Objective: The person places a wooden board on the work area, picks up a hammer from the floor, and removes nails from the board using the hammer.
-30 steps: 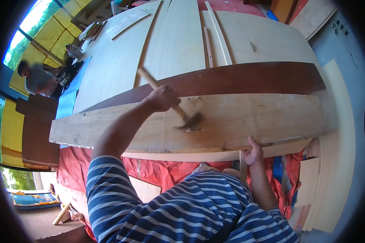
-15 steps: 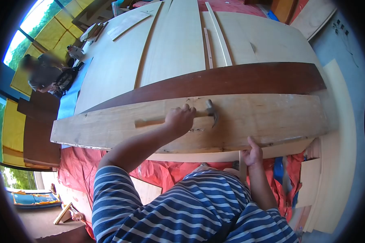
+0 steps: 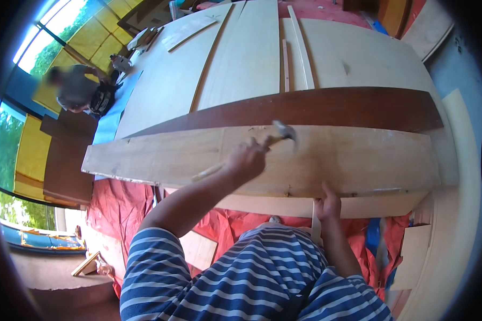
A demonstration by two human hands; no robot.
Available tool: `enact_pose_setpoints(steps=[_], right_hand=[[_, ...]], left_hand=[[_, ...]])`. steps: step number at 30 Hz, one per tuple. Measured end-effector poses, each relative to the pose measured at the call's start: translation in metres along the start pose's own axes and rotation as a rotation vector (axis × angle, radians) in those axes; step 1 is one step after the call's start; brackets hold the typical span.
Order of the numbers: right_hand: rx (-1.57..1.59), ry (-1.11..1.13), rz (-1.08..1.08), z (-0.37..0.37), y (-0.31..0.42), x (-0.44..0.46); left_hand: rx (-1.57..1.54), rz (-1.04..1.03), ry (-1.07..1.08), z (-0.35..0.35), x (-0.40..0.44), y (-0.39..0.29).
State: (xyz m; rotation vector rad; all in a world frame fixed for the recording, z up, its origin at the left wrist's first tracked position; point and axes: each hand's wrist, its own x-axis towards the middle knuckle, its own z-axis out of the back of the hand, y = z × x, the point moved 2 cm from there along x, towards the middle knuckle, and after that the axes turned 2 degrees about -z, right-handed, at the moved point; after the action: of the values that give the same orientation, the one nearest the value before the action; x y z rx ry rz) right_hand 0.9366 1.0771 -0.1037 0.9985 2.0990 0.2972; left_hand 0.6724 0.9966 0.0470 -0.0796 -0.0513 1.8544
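My left hand (image 3: 246, 159) is closed around the wooden handle of a claw hammer (image 3: 285, 131), whose metal head is tilted up above the pale wooden board (image 3: 193, 147). The hammer head is slightly blurred. At the board's near edge, my right hand (image 3: 329, 206) is closed, thumb pointing up, on a narrow pale wooden strip (image 3: 316, 224). The strip hangs below that edge, and its lower end meets my striped shirt. Small dark marks dot the board's near edge.
A dark brown board (image 3: 326, 107) lies just beyond the pale one. Large light panels (image 3: 241, 59) with several thin strips cover the surface behind. Red sheeting (image 3: 123, 208) spreads below. Another person (image 3: 80, 88) bends over at the far left.
The hammer has swung from nearly level to tilted, its head rising away from me. The whole scene has shifted right in view, while my right hand and the strip have moved slightly left.
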Motion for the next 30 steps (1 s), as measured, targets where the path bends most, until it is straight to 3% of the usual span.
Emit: enact_pose_setpoints(steps=[2, 5, 7, 8, 9, 12, 15, 18, 21, 22, 28, 30], right_hand=[[0.013, 0.036, -0.041, 0.012, -0.005, 0.004], [0.009, 0.071, -0.090, 0.008, 0.004, 0.014], [-0.022, 0.015, -0.100, -0.002, 0.008, 0.005], [-0.024, -0.011, -0.112, -0.001, 0.007, 0.001], [-0.026, -0.033, -0.122, -0.002, 0.007, 0.000], [-0.005, -0.061, -0.116, -0.009, 0.010, 0.003], [0.014, -0.045, -0.124, 0.001, 0.002, 0.010], [0.016, 0.024, -0.126, 0.002, 0.003, 0.010], [-0.007, 0.002, -0.139, -0.012, 0.011, -0.001], [-0.012, -0.021, -0.144, -0.015, 0.014, -0.002], [0.018, 0.064, -0.154, -0.005, 0.008, 0.009], [-0.009, 0.026, -0.152, -0.006, 0.011, 0.009]], left_hand=[[-0.038, -0.149, -0.004, 0.003, -0.021, -0.041], [0.008, -0.158, 0.077, -0.015, -0.025, -0.046], [0.077, -0.077, 0.019, -0.043, -0.013, 0.003], [0.131, 0.100, 0.126, -0.033, -0.002, 0.021], [0.198, 0.165, 0.050, -0.034, -0.001, 0.040], [0.197, 0.111, 0.030, 0.009, -0.020, 0.005], [0.040, -0.068, 0.077, 0.004, -0.035, -0.054], [0.047, -0.077, 0.040, -0.007, -0.020, -0.087], [0.032, 0.255, 0.069, -0.041, 0.010, -0.036], [0.071, 0.194, -0.088, -0.034, 0.008, -0.026], [0.054, -0.099, -0.041, -0.020, -0.021, -0.077], [0.049, 0.052, -0.080, -0.049, -0.004, -0.022]])
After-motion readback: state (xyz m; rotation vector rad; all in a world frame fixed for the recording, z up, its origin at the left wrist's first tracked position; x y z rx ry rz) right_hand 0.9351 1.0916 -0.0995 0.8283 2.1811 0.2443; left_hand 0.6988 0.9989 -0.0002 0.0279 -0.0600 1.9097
